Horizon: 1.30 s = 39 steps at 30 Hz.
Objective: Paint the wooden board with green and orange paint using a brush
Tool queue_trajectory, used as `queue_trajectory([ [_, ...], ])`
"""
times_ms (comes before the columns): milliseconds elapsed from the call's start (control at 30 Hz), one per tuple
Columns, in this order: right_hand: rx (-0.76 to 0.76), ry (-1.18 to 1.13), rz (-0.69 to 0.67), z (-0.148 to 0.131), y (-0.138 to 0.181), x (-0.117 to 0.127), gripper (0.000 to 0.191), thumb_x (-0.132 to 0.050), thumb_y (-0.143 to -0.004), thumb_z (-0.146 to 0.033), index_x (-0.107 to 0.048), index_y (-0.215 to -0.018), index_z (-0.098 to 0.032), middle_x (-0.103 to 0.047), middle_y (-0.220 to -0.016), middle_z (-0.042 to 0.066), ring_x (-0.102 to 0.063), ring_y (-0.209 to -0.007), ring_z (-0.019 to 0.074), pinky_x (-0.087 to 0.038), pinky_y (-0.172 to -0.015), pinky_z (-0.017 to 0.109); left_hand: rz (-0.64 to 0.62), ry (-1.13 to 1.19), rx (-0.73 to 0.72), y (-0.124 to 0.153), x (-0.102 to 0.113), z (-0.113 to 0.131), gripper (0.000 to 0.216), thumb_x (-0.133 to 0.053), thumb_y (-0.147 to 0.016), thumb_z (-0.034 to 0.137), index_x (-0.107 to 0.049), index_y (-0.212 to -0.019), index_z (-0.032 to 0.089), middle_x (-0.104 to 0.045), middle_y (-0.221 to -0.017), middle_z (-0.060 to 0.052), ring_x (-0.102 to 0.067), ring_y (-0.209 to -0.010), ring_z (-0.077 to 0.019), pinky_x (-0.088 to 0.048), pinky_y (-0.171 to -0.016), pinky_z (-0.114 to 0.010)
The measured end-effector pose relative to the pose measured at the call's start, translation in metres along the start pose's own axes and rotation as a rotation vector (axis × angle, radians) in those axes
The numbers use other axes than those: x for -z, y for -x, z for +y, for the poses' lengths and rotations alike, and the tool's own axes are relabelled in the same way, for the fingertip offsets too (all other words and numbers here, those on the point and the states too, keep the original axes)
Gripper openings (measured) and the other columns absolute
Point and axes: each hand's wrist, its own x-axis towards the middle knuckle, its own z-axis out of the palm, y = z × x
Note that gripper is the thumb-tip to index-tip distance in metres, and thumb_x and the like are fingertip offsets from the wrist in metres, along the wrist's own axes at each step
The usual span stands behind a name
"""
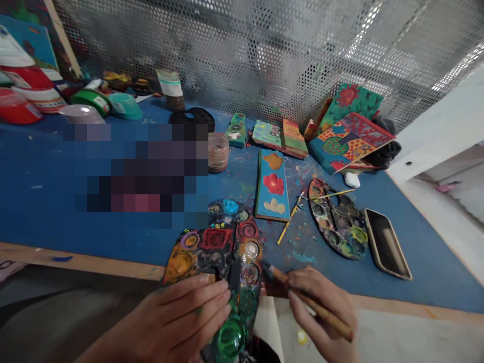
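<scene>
My left hand [189, 315] lies across a paint palette [232, 262], fingers close together over its near side; the thumb is hidden. The palette juts past the table's near edge, its wells smeared orange, red, blue and green. In my right hand [325, 305] is a wooden paintbrush [313, 302], its bristles by the palette's right rim. Beyond the palette a narrow blue board [273, 186] carries orange, red and cream painted flowers. Another paintbrush [290, 217] lies on the table right of this board.
A second palette [338, 219] with a thin brush [336, 193] across it and a phone [387, 244] are at right. Painted boards [350, 141] lean near the perforated metal wall [264, 60]. A jar [218, 153] stands mid-table, paint tubs [20, 106] far left. Pixelation hides the centre left.
</scene>
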Motion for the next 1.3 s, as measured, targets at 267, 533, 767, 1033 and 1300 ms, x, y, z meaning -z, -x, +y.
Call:
queue_trajectory([
  [267, 0.021, 0.124, 0.054, -0.002, -0.001, -0.007, 0.028, -0.056, -0.088, -0.012, -0.060, -0.114, -0.023, -0.073, -0.094, 0.005, -0.072, -0.083, 0.0175, -0.060, -0.069, 0.024, 0.004, 0.117, 0.029, -0.004, 0.004, -0.006, 0.031, -0.041, -0.099, 0.029, -0.068, -0.109, 0.021, -0.071, -0.117, 0.005, -0.057, -0.119, -0.0098, -0.029, -0.118, -0.026],
  [533, -0.070, 0.133, 0.090, -0.009, 0.003, -0.014, 0.027, -0.057, -0.087, -0.015, -0.065, -0.111, -0.024, -0.073, -0.097, 0.007, -0.072, -0.086, 0.0196, -0.060, -0.070, 0.025, 0.001, 0.141, 0.049, -0.002, 0.002, -0.006, 0.033, -0.037, -0.100, 0.021, -0.068, -0.111, 0.020, -0.071, -0.117, 0.004, -0.054, -0.121, -0.0085, -0.026, -0.118, -0.024],
  [767, -0.039, 0.124, -0.070, -0.011, -0.011, -0.024, 0.024, -0.048, -0.094, -0.025, -0.065, -0.112, -0.027, -0.073, -0.093, 0.005, -0.070, -0.083, 0.0186, -0.057, -0.069, 0.027, -0.021, 0.138, 0.053, -0.003, 0.003, -0.005, 0.029, -0.047, -0.097, 0.033, -0.066, -0.113, 0.020, -0.070, -0.118, 0.004, -0.055, -0.121, -0.0101, -0.025, -0.119, -0.027],
  [1033, -0.288, -0.232, -0.131, 0.010, -0.043, 0.007, 0.007, -0.059, -0.086, -0.028, -0.062, -0.087, -0.023, -0.066, -0.071, -0.001, -0.063, -0.062, 0.0134, -0.051, -0.056, 0.022, 0.049, 0.118, -0.094, 0.000, 0.000, -0.019, 0.030, -0.043, -0.099, 0.027, -0.065, -0.116, 0.016, -0.069, -0.120, 0.002, -0.056, -0.121, -0.0128, -0.026, -0.119, -0.033],
  [1300, -0.474, -0.340, -0.359, 0.029, -0.077, 0.015, 0.021, -0.070, -0.075, -0.029, -0.057, -0.064, -0.018, -0.061, -0.061, -0.002, -0.054, -0.055, 0.0105, -0.042, -0.050, 0.021, -0.062, 0.154, -0.117, 0.001, 0.010, -0.045, 0.032, -0.035, -0.101, 0.020, -0.062, -0.118, 0.021, -0.068, -0.122, 0.007, -0.052, -0.123, -0.0064, -0.015, -0.121, -0.035],
])
